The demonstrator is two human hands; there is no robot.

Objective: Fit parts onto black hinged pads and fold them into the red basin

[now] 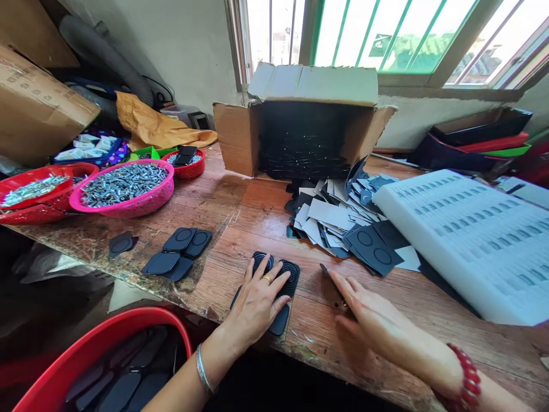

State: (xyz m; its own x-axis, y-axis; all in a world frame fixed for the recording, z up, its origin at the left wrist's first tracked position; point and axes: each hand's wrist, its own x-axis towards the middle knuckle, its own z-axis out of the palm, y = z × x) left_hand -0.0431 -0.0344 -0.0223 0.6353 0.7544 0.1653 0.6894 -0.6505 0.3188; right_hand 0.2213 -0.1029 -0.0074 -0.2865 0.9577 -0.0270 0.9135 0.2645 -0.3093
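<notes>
My left hand (258, 300) lies with its fingers spread over flat black panels with rounded corners (293, 269) and circular ridges, near the table's front edge. My right hand (358, 300) is closed on a thin black panel (329, 283), tilted up on its edge over the wood. Most of that panel is hidden behind the fingers. To the left sits a small group of black plates (178, 240), some marked with a ring. Beyond my right hand spreads a loose heap of white and black cards (330, 213), some with ring outlines (375, 249).
An open carton (234, 137) of dark pieces stands at the back. White foam (472, 229) with slots lies at right. Pink (160, 197) and red baskets (193, 170) of metal parts stand at left. A red tub (141, 313) of black pieces sits below the table edge.
</notes>
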